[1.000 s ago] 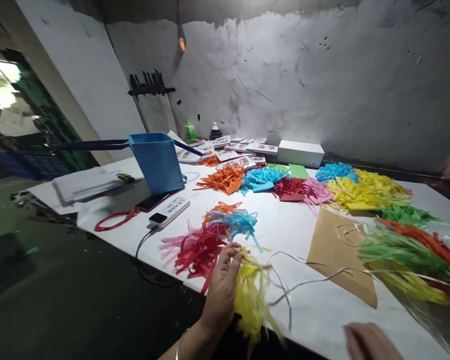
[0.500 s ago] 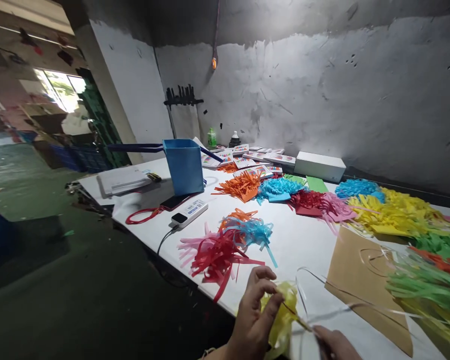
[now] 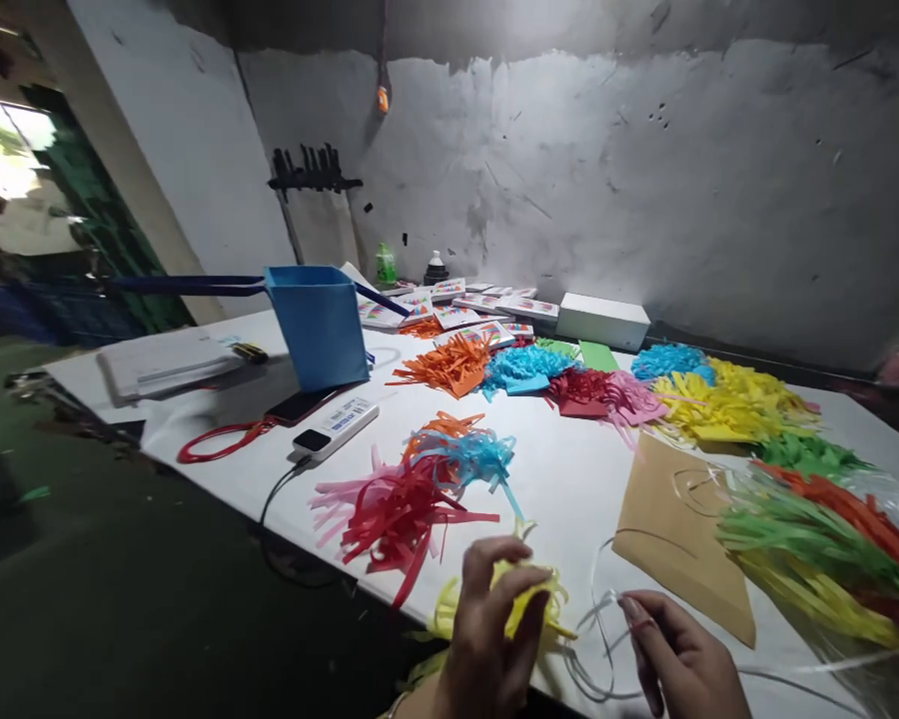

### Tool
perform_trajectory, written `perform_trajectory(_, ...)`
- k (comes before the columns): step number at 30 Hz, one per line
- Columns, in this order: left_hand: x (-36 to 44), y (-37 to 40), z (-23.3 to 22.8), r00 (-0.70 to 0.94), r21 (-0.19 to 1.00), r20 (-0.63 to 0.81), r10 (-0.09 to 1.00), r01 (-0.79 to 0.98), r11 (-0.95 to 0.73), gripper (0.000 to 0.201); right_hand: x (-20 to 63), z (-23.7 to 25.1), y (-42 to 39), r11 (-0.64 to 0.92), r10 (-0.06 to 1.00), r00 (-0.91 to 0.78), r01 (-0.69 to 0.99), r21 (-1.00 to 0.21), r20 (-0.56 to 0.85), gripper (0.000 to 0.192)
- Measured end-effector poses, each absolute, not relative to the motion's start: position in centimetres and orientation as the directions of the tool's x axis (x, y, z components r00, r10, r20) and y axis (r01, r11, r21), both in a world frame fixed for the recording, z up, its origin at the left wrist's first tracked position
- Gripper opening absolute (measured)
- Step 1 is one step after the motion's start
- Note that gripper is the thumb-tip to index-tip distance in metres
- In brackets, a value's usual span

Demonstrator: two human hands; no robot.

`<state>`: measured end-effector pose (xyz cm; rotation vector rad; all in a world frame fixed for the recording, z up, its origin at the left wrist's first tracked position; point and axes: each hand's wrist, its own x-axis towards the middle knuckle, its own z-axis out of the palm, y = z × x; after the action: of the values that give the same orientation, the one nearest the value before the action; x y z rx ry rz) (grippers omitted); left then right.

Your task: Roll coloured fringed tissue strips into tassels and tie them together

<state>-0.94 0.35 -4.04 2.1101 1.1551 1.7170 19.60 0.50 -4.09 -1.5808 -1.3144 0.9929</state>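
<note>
Near the table's front edge, my left hand [image 3: 494, 624] is curled round a yellow paper tassel [image 3: 556, 599]. Its strips stick out on both sides of my fingers, and its lower part is hidden behind the hand. To the right, my right hand [image 3: 685, 649] pinches a thin silvery string [image 3: 597, 689] between thumb and forefinger. The string loops over the white tabletop between my hands and trails off to the right. Just beyond my left hand lie a red tassel [image 3: 397, 509], pink strips [image 3: 337, 504] and a light blue tassel [image 3: 479, 454].
Fringed paper bundles in orange [image 3: 453, 364], blue [image 3: 524, 367] and yellow [image 3: 719, 404] line the back. A brown envelope [image 3: 678, 539] lies right of centre. A blue bin [image 3: 319, 335], a phone [image 3: 307, 404] and a white device [image 3: 337, 429] stand or lie at left.
The view has swung right. My right hand has moved away from the yellow tassel and now pinches the string, while my left hand keeps hold of the tassel.
</note>
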Motion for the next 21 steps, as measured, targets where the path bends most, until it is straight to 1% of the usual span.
perform_trajectory(2, -0.2, 0.1, -4.3, 0.204, 0.547, 0.746, 0.634, 0.357, -0.757, 0.031, 19.1, -4.2, 0.9, -0.129, 0.991, 0.070, 0.237, -0.963, -0.116, 0.055)
perform_trajectory(4, 0.7, 0.2, -4.8, 0.305, 0.550, 0.714, 0.631, 0.313, -0.774, 0.033, 18.4, -4.4, 0.9, -0.079, 0.997, 0.021, 0.251, -0.965, -0.076, 0.052)
perform_trajectory(6, 1.3, 0.4, -5.0, 0.314, 0.595, 0.681, 0.661, 0.289, -0.750, 0.028, 17.4, -4.6, 0.6, 0.013, 0.999, 0.035, 0.333, -0.943, 0.026, 0.046)
perform_trajectory(9, 1.1, 0.7, -4.7, 0.292, 0.717, 0.591, 0.752, 0.238, -0.655, 0.018, 16.3, -4.8, 0.1, 0.151, 0.975, 0.069, 0.485, -0.861, 0.210, 0.038)
perform_trajectory(11, 0.4, 0.9, -4.0, 0.258, 0.839, 0.458, 0.851, 0.190, -0.509, 0.013, 16.3, -4.8, 0.3, 0.268, 0.934, 0.032, 0.592, -0.760, 0.355, 0.034)
perform_trajectory(12, -0.1, 1.0, -3.6, 0.238, 0.911, 0.358, 0.903, 0.123, -0.393, 0.017, 16.6, -4.8, 0.5, 0.331, 0.901, 0.000, 0.646, -0.688, 0.433, 0.032)
perform_trajectory(13, -0.6, 1.1, -3.1, 0.233, 0.967, 0.243, 0.942, 0.020, -0.255, 0.022, 17.1, -4.8, 0.9, 0.386, 0.861, -0.038, 0.699, -0.603, 0.507, 0.031)
perform_trajectory(14, -1.2, 1.2, -2.7, 0.236, 0.988, 0.136, 0.962, -0.108, -0.113, 0.027, 17.8, -4.8, 1.4, 0.427, 0.820, -0.082, 0.746, -0.511, 0.566, 0.030)
perform_trajectory(15, -1.9, 1.4, -2.2, 0.237, 0.970, 0.051, 0.970, -0.243, 0.008, 0.030, 18.6, -4.8, 1.9, 0.450, 0.781, -0.121, 0.789, -0.418, 0.613, 0.031)
perform_trajectory(16, -2.6, 1.6, -1.7, 0.225, 0.927, -0.009, 0.974, -0.362, 0.093, 0.032, 19.7, -4.8, 2.5, 0.455, 0.748, -0.152, 0.826, -0.332, 0.646, 0.033)
perform_trajectory(17, -3.4, 1.9, -1.2, 0.195, 0.880, -0.048, 0.980, -0.457, 0.134, 0.035, 21.0, -4.8, 3.1, 0.442, 0.725, -0.172, 0.859, -0.258, 0.667, 0.035)
perform_trajectory(19, -5.0, 2.5, -0.2, 0.094, 0.815, -0.073, 0.993, -0.568, 0.114, 0.038, 24.3, -4.9, 4.2, 0.390, 0.691, -0.193, 0.911, -0.134, 0.697, 0.040)
perform_trajectory(21, -6.7, 3.2, 0.6, 0.009, 0.794, -0.065, 0.998, -0.606, 0.058, 0.037, 28.5, -4.6, 5.0, 0.298, 0.675, -0.176, 0.953, -0.047, 0.716, 0.042)
